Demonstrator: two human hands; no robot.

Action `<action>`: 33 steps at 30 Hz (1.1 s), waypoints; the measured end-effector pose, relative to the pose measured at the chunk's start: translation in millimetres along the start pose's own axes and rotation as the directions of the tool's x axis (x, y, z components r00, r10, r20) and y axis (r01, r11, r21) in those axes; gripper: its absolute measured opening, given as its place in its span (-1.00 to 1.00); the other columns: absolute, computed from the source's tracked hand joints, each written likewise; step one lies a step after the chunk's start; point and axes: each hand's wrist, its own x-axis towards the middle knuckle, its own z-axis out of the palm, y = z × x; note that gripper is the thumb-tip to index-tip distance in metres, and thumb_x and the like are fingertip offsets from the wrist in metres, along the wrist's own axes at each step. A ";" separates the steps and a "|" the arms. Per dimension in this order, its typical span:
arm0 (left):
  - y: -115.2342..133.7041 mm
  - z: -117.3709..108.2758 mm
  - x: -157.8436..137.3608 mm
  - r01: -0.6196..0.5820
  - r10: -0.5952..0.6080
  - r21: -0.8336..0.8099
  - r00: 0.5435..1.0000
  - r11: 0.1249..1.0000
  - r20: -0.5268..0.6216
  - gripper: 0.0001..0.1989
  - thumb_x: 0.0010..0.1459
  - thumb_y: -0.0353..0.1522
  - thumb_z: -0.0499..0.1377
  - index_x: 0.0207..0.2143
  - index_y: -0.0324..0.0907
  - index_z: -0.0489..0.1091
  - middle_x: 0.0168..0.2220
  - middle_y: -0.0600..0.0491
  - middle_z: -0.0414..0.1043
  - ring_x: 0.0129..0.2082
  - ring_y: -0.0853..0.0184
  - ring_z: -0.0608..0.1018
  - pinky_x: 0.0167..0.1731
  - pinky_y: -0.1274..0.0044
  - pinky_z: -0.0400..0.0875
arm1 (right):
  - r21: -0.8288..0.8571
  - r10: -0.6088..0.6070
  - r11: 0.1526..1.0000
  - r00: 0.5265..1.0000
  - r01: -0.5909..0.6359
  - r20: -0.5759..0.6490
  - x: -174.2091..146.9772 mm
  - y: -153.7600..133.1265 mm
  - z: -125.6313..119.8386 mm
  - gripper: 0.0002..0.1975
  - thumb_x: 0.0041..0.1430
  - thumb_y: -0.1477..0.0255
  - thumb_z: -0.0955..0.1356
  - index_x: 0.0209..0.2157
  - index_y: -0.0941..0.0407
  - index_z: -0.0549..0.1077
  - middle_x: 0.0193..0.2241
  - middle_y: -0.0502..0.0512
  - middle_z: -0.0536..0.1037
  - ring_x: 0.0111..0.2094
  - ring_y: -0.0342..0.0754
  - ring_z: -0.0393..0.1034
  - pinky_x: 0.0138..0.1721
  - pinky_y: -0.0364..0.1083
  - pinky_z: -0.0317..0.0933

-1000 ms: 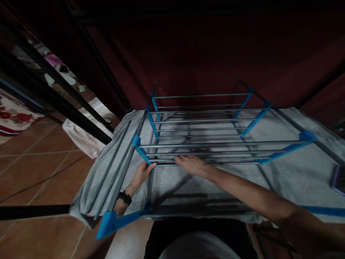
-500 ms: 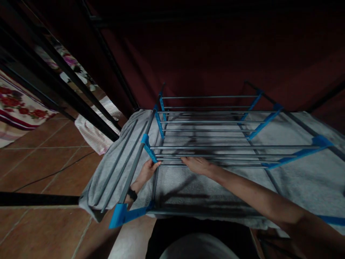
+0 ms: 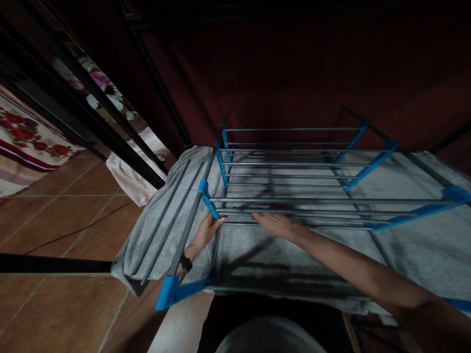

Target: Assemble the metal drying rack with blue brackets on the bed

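Note:
A drying rack (image 3: 294, 200) of grey metal tubes with blue plastic joints lies on a grey towel-like cloth (image 3: 250, 250) in front of me. My left hand (image 3: 206, 230), with a dark band at the wrist, is closed on the lower end of a blue bracket (image 3: 210, 202) at the rack's left side. My right hand (image 3: 272, 223) reaches in from the right, its fingers wrapped around the thin rods of the nearest tier. Its fingertips are partly hidden by the rods.
Two loose grey tubes (image 3: 172, 223) lie on the cloth at the left. A dark red wall (image 3: 294, 63) stands behind the rack. Black metal posts (image 3: 91, 93) cross the left side. Below are a tiled floor (image 3: 84, 215), a thin cable (image 3: 81, 229) and a striped cloth (image 3: 138, 169).
The whole view has shifted slightly, so the rack and both hands appear a little further right. Both hands keep their hold on the rack.

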 end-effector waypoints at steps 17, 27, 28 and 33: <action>16.7 5.7 -4.0 -0.017 0.020 0.084 0.999 0.996 -0.033 -0.75 0.12 -0.09 0.21 -0.29 -0.05 0.50 -0.21 -0.03 0.64 -0.14 0.01 0.60 -0.07 0.23 0.46 | -0.013 0.052 0.999 0.996 -0.052 0.068 -5.1 -0.8 2.0 -0.63 0.48 0.30 0.08 0.08 0.07 0.39 0.00 0.23 0.56 -0.03 0.08 0.51 -0.09 -0.02 0.33; 24.5 13.3 -11.5 0.026 0.007 0.253 0.992 0.967 -0.129 -0.74 0.20 -0.13 0.14 -0.35 -0.13 0.35 -0.39 -0.02 0.55 -0.31 0.11 0.61 -0.25 0.36 0.46 | 0.019 0.033 0.999 0.998 -0.034 0.051 -6.2 -1.8 -4.7 -0.65 0.48 0.33 0.10 0.05 0.10 0.40 -0.05 0.23 0.59 -0.04 0.05 0.52 -0.11 -0.05 0.33; 24.7 13.8 -12.0 0.024 0.013 0.271 0.991 0.962 -0.135 -0.75 0.21 -0.14 0.14 -0.36 -0.13 0.35 -0.42 -0.02 0.54 -0.32 0.13 0.61 -0.27 0.37 0.46 | 0.023 0.035 0.999 0.998 -0.037 0.053 -5.7 -1.4 -4.0 -0.65 0.48 0.32 0.10 0.04 0.10 0.41 -0.06 0.23 0.60 -0.04 0.05 0.52 -0.12 -0.05 0.33; 26.6 14.4 -13.6 0.007 0.041 0.308 0.988 0.951 -0.147 -0.77 0.24 -0.17 0.13 -0.36 -0.13 0.36 -0.41 -0.04 0.54 -0.28 0.10 0.63 -0.23 0.36 0.48 | 0.045 0.035 0.998 0.997 -0.038 0.071 -2.4 2.3 -1.2 -0.67 0.47 0.31 0.11 -0.01 0.09 0.42 -0.08 0.22 0.60 -0.06 0.08 0.53 -0.18 -0.07 0.33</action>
